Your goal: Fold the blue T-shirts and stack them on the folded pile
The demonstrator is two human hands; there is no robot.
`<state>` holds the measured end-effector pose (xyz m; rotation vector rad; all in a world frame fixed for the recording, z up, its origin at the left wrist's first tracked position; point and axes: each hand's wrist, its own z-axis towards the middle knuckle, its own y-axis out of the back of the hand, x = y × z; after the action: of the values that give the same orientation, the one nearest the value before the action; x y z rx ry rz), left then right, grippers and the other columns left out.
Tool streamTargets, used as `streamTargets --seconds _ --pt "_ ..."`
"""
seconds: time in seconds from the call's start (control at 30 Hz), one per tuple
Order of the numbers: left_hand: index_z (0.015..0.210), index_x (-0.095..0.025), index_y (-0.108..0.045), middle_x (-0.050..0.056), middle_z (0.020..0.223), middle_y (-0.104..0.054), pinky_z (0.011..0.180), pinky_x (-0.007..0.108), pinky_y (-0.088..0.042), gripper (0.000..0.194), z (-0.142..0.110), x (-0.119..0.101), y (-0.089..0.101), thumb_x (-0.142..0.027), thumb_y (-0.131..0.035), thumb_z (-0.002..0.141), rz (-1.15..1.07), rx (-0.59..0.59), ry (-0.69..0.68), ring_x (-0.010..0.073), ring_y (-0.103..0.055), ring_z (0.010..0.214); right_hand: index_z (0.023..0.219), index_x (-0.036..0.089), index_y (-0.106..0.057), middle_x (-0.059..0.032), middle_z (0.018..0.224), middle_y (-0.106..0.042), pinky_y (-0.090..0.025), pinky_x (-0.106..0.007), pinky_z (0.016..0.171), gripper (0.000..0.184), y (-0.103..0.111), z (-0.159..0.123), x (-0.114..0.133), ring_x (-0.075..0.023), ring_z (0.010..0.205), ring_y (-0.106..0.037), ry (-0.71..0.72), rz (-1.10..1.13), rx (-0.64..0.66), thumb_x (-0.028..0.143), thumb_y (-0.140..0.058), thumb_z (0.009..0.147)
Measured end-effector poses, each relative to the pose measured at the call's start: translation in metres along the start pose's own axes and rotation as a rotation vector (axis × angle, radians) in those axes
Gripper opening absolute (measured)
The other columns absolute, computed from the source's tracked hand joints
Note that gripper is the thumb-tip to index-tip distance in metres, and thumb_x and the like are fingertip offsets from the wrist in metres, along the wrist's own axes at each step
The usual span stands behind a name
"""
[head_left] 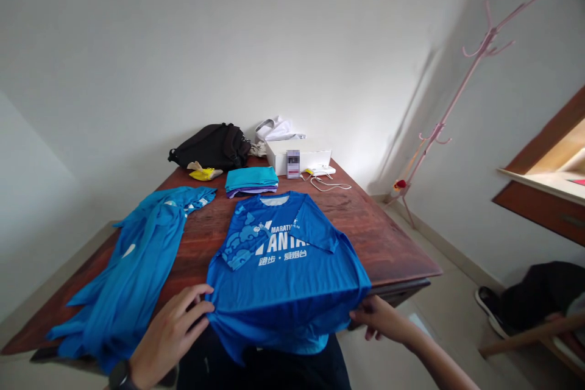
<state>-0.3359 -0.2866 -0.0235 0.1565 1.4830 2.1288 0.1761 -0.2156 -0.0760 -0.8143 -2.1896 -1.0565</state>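
Note:
A blue short-sleeved T-shirt [283,280] with white lettering lies face up along the table's near side. Its sleeves are turned inward over the chest, and the hem hangs past the front edge. My left hand [176,326], wearing a dark watch, grips the shirt's left side low down, its fingertips at the cloth's edge. At the lower right corner, my right hand [377,319] pinches the shirt's edge, fingers curled. To the left lies a crumpled heap of blue clothing [141,256], partly hanging over the near edge. Behind the T-shirt sits a folded stack of turquoise and purple cloth [251,179].
The reddish wooden table [393,250] also bears a black bag [210,145], a yellow packet [204,174], a white box [276,158], a phone [293,164] and a white cable [329,184]. A pink coat stand [457,97] is at right. A seated person's shoe [491,311] shows lower right.

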Motion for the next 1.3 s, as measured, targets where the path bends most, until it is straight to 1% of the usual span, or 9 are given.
streamTargets --seconds 0.17,0.4,0.57,0.67,0.83,0.93,1.03,1.17,1.3 --pt "0.104 -0.032 -0.068 0.004 0.137 -0.059 0.097 0.038 -0.055 0.026 0.011 -0.015 0.015 -0.019 -0.054 0.087 -0.034 0.096 0.009 0.0261 -0.064 0.114 0.067 0.019 -0.059 -0.0038 0.069 -0.067 -0.043 -0.026 0.052 0.048 -0.013 -0.002 0.007 -0.0190 0.060 -0.067 0.110 0.064 -0.020 0.067 -0.066 0.070" --pt "0.104 -0.024 -0.065 0.005 0.122 -0.065 0.098 0.027 -0.047 0.020 0.083 -0.101 0.051 -0.019 -0.047 0.096 -0.389 0.215 -0.046 0.0179 -0.062 0.111 0.066 0.016 -0.059 0.0013 0.064 -0.055 -0.041 -0.024 0.061 0.048 -0.006 -0.041 0.085 -0.0117 0.062 -0.050 0.286 0.360 0.134 0.062 -0.072 0.074" --pt "0.097 -0.024 -0.065 -0.002 0.093 -0.070 0.067 0.026 -0.044 0.033 0.134 -0.154 0.017 -0.050 -0.075 0.079 -0.456 0.420 0.069 0.0162 -0.063 0.074 0.066 0.018 -0.050 0.0052 0.064 -0.049 -0.043 -0.024 0.063 0.047 -0.019 -0.036 0.129 -0.0098 0.059 -0.047 0.230 0.749 0.049 0.054 -0.080 0.073" --pt "0.090 -0.023 -0.063 -0.001 0.085 -0.071 0.062 0.027 -0.037 0.040 0.144 -0.172 -0.015 -0.059 -0.075 0.075 -0.387 0.350 0.163 0.0195 -0.064 0.075 0.068 0.018 -0.052 0.0040 0.070 -0.052 -0.047 -0.026 0.072 0.043 -0.025 -0.031 0.138 -0.0114 0.067 -0.053 0.290 0.862 0.049 0.050 -0.078 0.077" --pt "0.081 -0.020 -0.058 0.002 0.080 -0.068 0.060 0.027 -0.032 0.017 0.156 -0.168 -0.036 -0.034 -0.058 0.091 -0.330 0.243 0.192 0.0181 -0.063 0.074 0.097 0.021 -0.067 -0.0001 0.096 -0.061 -0.047 -0.032 0.090 0.030 -0.023 -0.035 0.137 -0.0163 0.092 -0.060 0.373 0.788 0.122 0.046 -0.076 0.082" --pt "0.076 -0.019 -0.053 0.001 0.072 -0.062 0.061 0.026 -0.033 0.017 0.165 -0.155 -0.036 -0.026 -0.051 0.092 -0.447 0.230 0.172 0.0157 -0.058 0.069 0.126 0.030 -0.060 -0.0008 0.109 -0.059 -0.047 -0.034 0.090 0.053 -0.024 -0.035 0.129 -0.0161 0.093 -0.060 0.377 0.717 0.166 0.046 -0.078 0.080" --pt "0.074 -0.020 -0.046 -0.002 0.067 -0.051 0.059 0.025 -0.036 0.025 0.173 -0.141 -0.038 -0.035 -0.048 0.094 -0.729 0.272 0.218 0.0141 -0.053 0.064 0.145 0.032 -0.041 -0.0005 0.105 -0.057 -0.048 -0.032 0.081 0.075 -0.032 -0.032 0.120 -0.0133 0.083 -0.058 0.457 0.569 0.212 0.045 -0.078 0.081" --pt "0.077 -0.021 -0.040 -0.005 0.068 -0.043 0.056 0.024 -0.044 0.036 0.184 -0.128 -0.047 -0.053 -0.049 0.091 -1.156 0.402 0.352 0.0124 -0.048 0.061 0.139 0.026 -0.040 0.0008 0.094 -0.055 -0.045 -0.029 0.074 0.065 -0.051 -0.027 0.115 -0.0140 0.082 -0.056 0.536 0.480 0.207 0.044 -0.073 0.086" --pt "0.077 -0.022 -0.040 -0.006 0.065 -0.042 0.051 0.023 -0.042 0.041 0.193 -0.123 -0.052 -0.060 -0.053 0.087 -1.234 0.400 0.433 0.0116 -0.046 0.057 0.129 0.026 -0.037 0.0042 0.084 -0.055 -0.042 -0.025 0.065 0.060 -0.071 -0.021 0.117 -0.0106 0.068 -0.054 0.510 0.641 0.125 0.046 -0.073 0.085"
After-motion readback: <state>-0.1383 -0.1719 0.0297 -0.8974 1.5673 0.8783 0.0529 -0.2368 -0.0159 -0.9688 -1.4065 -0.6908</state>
